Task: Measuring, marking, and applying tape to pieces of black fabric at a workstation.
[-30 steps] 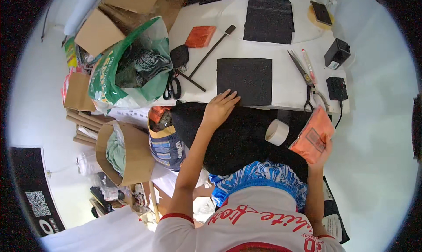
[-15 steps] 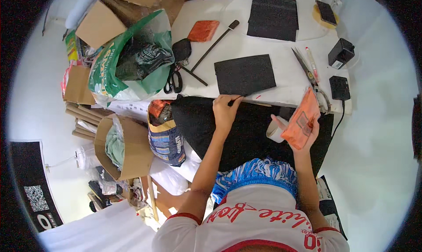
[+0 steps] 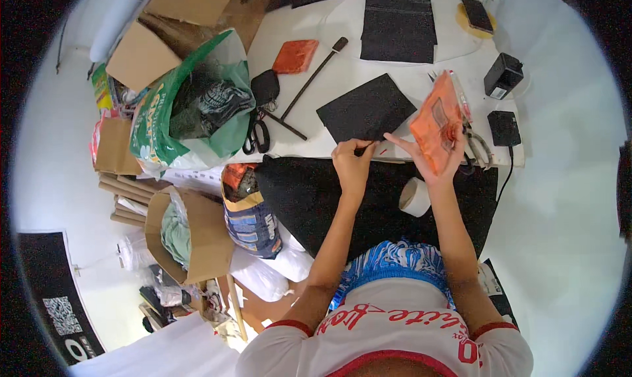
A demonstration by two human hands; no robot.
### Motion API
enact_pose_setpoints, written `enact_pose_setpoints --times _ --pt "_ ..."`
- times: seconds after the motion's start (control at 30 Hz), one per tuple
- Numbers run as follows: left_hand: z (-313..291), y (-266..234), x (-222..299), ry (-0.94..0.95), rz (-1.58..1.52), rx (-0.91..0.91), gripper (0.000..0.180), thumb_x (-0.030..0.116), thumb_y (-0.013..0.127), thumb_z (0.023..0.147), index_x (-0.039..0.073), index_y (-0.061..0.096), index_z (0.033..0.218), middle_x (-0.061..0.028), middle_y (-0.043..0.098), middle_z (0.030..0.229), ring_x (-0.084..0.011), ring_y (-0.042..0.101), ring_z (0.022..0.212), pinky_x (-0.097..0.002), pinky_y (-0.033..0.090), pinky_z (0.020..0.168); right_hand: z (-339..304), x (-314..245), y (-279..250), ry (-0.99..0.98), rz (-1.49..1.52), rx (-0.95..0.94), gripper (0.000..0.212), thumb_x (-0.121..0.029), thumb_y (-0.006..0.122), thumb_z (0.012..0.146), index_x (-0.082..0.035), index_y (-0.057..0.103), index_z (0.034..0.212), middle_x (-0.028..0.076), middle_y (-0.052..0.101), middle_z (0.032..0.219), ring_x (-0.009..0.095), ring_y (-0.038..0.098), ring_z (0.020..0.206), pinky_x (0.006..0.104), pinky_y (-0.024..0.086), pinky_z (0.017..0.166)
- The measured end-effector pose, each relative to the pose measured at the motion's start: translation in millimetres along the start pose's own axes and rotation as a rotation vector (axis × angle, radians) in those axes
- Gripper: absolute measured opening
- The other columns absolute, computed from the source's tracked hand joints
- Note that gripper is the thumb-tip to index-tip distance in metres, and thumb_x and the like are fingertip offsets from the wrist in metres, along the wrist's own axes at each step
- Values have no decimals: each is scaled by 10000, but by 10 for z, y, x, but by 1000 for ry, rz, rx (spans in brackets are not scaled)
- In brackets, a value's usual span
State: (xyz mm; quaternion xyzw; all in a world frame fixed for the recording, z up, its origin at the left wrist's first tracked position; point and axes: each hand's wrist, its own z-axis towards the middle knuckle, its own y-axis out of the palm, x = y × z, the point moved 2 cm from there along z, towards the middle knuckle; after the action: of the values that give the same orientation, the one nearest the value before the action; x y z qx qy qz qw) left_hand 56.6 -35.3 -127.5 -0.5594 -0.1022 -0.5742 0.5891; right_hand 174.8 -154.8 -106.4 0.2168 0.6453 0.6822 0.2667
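Observation:
My left hand (image 3: 351, 166) is closed in a pinch at the near corner of a black rectangular fabric piece (image 3: 366, 107), which lies at an angle on the white table. My right hand (image 3: 440, 160) holds a flat orange plastic packet (image 3: 436, 124) with a dark rectangular patch on it. One right finger stretches out toward the black piece's near corner, close to my left fingertips. Below the hands, a black cloth (image 3: 303, 196) covers my lap, with a white roll of tape (image 3: 415, 197) on it. Scissors (image 3: 479, 150) lie partly hidden behind the packet.
Left of centre are a T-shaped dark rod (image 3: 309, 87), another orange packet (image 3: 295, 56) and black-handled scissors (image 3: 258, 135). Black fabric pieces (image 3: 398, 28) lie farther back. Two black adapters (image 3: 503, 75) and a phone (image 3: 476, 14) stand right. A green bag (image 3: 155, 107) crowds the left.
The black fabric piece has turned, bringing a corner to my left hand. My right hand has lifted the orange packet away from the tape roll and moved it up and left, over the table.

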Motion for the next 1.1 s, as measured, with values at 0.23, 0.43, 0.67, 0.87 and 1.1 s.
enact_pose_setpoints --times 0.23,0.43,0.67,0.87,1.1 --pt "43 59 3 33 -20 -33 179 100 757 671 -7 623 719 -116 627 727 -272 582 696 -359 443 633 -45 -11 -79 -2 1 76 680 -423 532 830 -191 263 1410 23 333 1424 246 286 1325 786 88 958" --pt "8 88 12 68 1 -6 149 95 742 676 20 614 661 -84 605 672 -270 540 713 -393 410 665 -10 -75 -98 -14 -29 104 689 -442 513 841 -170 247 1416 84 316 1430 307 273 1327 781 99 957" --pt "-12 96 19 98 -14 -87 149 126 749 707 18 656 751 -106 650 765 -234 570 712 -333 441 676 82 -239 -283 -66 -102 134 676 -443 516 854 -138 265 1403 117 314 1432 375 273 1321 768 129 947" --pt "-27 81 -103 -214 -395 -89 209 183 674 825 -25 671 842 -58 656 727 -89 555 692 -244 437 630 151 -302 -242 -145 -211 151 647 -426 523 856 -131 292 1384 116 335 1420 383 299 1307 768 144 941" --pt "150 -85 -56 -271 -297 -57 257 214 644 857 -25 675 946 -55 675 757 -51 536 667 -222 444 616 -87 -454 -272 -96 -334 294 509 -236 530 849 -18 392 1287 165 488 1273 350 470 1184 589 387 947"
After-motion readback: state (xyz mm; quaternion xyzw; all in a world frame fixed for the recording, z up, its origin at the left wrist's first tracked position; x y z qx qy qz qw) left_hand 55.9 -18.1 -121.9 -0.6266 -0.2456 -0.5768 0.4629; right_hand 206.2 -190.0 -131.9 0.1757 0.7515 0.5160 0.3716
